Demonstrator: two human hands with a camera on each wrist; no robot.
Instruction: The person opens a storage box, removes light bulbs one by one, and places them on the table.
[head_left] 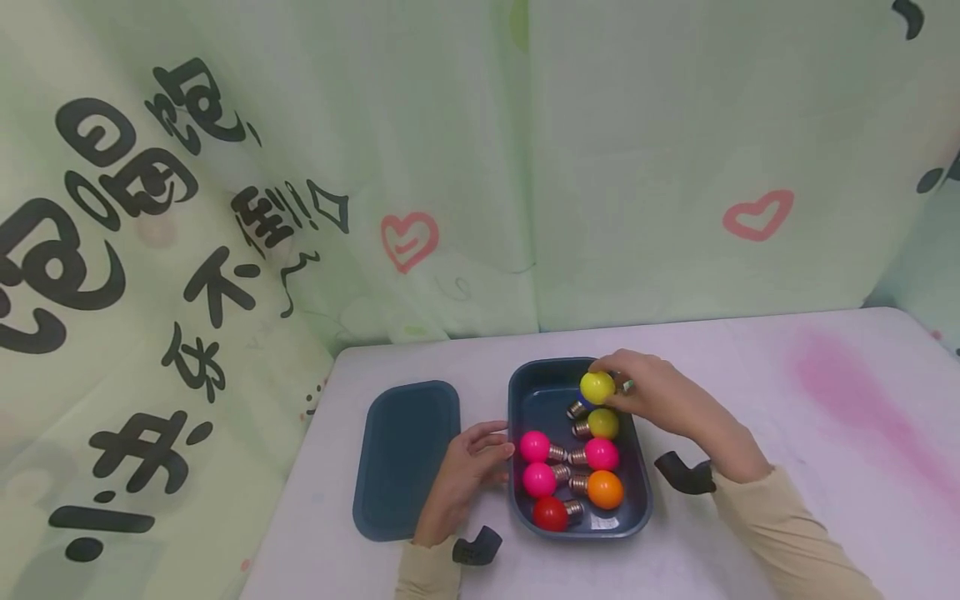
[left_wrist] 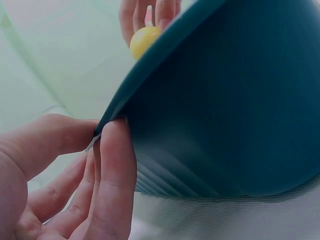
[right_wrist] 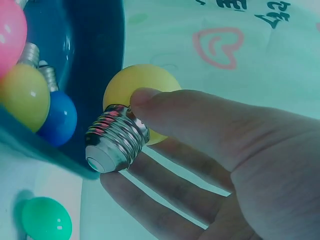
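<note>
Here: tray [head_left: 405, 458], left hand [head_left: 465, 471], tub [head_left: 543, 383], yellow bulb [head_left: 597, 388], right hand [head_left: 660, 392].
Tray, flat on the table [head_left: 750, 375], beside the tub. Left hand, thumb and forefinger pinching the tub's rim, other fingers loosely bent. Tub, other bulbs [head_left: 540, 481] lying inside. Yellow bulb, at the tub's far right corner, in the right hand; thumb and fingers part-closed about the globe, thumb tip near the screw base [right_wrist: 117, 140]. Handling, as judged: light, stiff, globe smooth and apt to slip; glass or plastic, cannot tell, so treat as fragile. Best hold: globe's widest part, gently, or the ridged base for surer grip.
</note>
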